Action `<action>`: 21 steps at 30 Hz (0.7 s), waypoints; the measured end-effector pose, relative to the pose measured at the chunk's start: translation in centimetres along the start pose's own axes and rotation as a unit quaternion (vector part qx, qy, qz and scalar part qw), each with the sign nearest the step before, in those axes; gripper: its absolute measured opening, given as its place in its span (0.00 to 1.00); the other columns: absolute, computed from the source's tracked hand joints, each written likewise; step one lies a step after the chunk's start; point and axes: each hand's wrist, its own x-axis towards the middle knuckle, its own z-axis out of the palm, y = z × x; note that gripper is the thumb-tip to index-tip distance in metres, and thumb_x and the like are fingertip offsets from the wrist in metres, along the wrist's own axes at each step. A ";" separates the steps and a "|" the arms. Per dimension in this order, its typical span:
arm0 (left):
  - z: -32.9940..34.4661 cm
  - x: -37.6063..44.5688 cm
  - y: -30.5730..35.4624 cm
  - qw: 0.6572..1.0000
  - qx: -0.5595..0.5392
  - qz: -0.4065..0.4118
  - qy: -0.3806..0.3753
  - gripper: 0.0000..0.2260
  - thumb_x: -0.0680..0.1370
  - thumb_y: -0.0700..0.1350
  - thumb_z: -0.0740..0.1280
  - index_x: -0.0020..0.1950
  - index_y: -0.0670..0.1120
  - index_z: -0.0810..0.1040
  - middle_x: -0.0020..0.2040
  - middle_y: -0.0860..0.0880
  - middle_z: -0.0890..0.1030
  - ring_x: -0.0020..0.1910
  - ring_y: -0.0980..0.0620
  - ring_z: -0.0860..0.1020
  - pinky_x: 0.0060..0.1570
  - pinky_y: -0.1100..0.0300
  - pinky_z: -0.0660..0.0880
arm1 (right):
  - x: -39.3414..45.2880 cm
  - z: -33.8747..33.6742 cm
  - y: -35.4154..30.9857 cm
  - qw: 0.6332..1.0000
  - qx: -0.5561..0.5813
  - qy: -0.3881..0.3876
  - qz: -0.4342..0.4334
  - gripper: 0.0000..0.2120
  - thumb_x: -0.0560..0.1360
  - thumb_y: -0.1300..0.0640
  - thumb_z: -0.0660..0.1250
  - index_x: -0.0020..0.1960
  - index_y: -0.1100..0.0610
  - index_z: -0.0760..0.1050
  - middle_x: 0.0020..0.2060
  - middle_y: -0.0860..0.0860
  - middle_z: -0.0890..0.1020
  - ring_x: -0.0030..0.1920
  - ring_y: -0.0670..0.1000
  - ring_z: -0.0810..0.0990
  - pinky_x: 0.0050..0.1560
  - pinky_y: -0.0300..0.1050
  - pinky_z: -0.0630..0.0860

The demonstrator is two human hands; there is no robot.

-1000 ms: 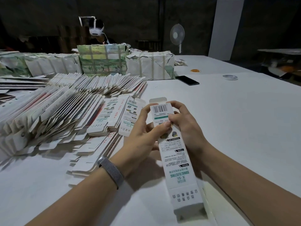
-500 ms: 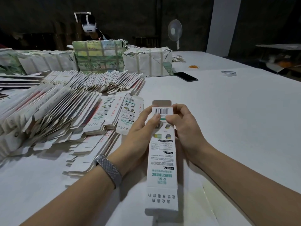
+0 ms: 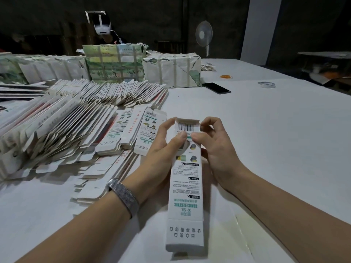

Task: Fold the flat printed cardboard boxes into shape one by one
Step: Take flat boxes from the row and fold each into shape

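We have the long white box (image 3: 187,188) up off the table (image 3: 275,141) in front of us, barcode end farthest from us. Our left hand (image 3: 161,154) pinches its far end, thumb on the printed face, and our right hand (image 3: 214,149) pinches the other side, forefinger at the top flap. To the left lies the fanned pile of flat boxes (image 3: 66,130); a phone (image 3: 216,87) rests farther back.

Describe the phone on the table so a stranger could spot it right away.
Start at the white taped bundle at the table's far side. Just right of its corner lies the phone, flat and apart; it is the only black slab there.
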 end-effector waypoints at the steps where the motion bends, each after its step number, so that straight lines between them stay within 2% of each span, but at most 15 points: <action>1: 0.1 0.0 0.0 1.000 -0.003 0.003 -0.005 0.21 0.78 0.49 0.65 0.70 0.54 0.68 0.43 0.43 0.85 0.38 0.49 0.83 0.36 0.60 0.79 | 0.0 0.0 0.0 1.000 0.001 -0.003 -0.004 0.11 0.69 0.56 0.69 0.43 0.41 0.72 0.44 0.47 0.78 0.38 0.51 0.82 0.45 0.56 0.77; 7: 0.1 0.0 -0.1 1.000 0.006 0.000 -0.007 0.15 0.83 0.44 0.62 0.70 0.50 0.69 0.41 0.43 0.83 0.34 0.49 0.80 0.34 0.59 0.78 | 0.1 -0.4 0.1 1.000 0.012 -0.022 0.001 0.12 0.69 0.58 0.69 0.45 0.42 0.74 0.42 0.43 0.82 0.37 0.51 0.83 0.37 0.48 0.79; 10: 0.0 -0.1 0.0 1.000 0.012 -0.002 -0.013 0.15 0.83 0.44 0.62 0.70 0.49 0.69 0.42 0.42 0.83 0.34 0.49 0.81 0.34 0.59 0.78 | 0.1 -0.5 0.1 0.999 0.026 -0.025 0.013 0.18 0.69 0.59 0.68 0.54 0.41 0.75 0.49 0.49 0.83 0.39 0.53 0.84 0.36 0.48 0.80; 12: 0.2 -0.1 0.0 1.000 0.016 0.000 -0.027 0.15 0.83 0.42 0.61 0.70 0.48 0.68 0.41 0.42 0.82 0.33 0.50 0.81 0.34 0.60 0.78 | 0.1 -0.4 0.0 0.998 0.039 -0.034 0.030 0.19 0.69 0.60 0.67 0.56 0.42 0.77 0.49 0.53 0.84 0.39 0.54 0.84 0.37 0.48 0.81; 17: 0.3 -0.3 -0.3 0.998 0.037 0.015 -0.039 0.15 0.84 0.41 0.60 0.70 0.47 0.66 0.37 0.44 0.82 0.32 0.51 0.80 0.33 0.60 0.78 | 0.0 -0.1 -0.2 0.996 0.040 -0.058 0.060 0.11 0.69 0.58 0.67 0.49 0.48 0.82 0.44 0.56 0.84 0.37 0.56 0.82 0.39 0.49 0.80; 21: 0.1 -0.2 -0.5 0.998 0.038 0.024 -0.041 0.14 0.84 0.41 0.60 0.69 0.52 0.65 0.34 0.48 0.83 0.31 0.53 0.81 0.32 0.62 0.77 | -0.1 -0.2 -0.4 0.996 0.034 -0.048 0.066 0.09 0.72 0.60 0.67 0.46 0.48 0.82 0.42 0.55 0.83 0.36 0.55 0.82 0.38 0.48 0.79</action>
